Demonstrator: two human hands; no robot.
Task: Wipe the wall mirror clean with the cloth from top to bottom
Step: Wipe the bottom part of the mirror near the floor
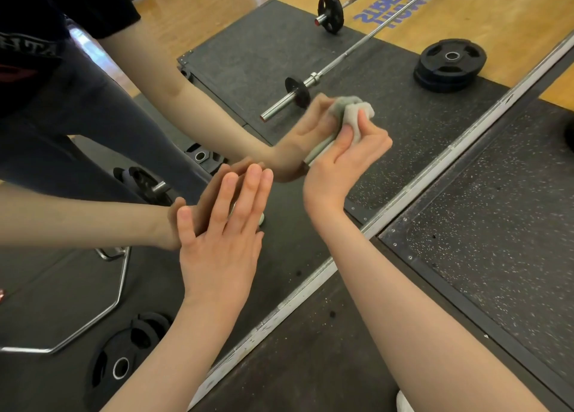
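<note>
where bunched, cloth grey-white

Bright, even indoor light with soft shadows; wide-angle bending at the edges, slight motion blur throughout.

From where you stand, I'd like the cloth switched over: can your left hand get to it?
Probably yes. The left hand lies flat and open on the mirror, holding nothing, beside the right hand that grips the cloth. Nothing lies between them.
</note>
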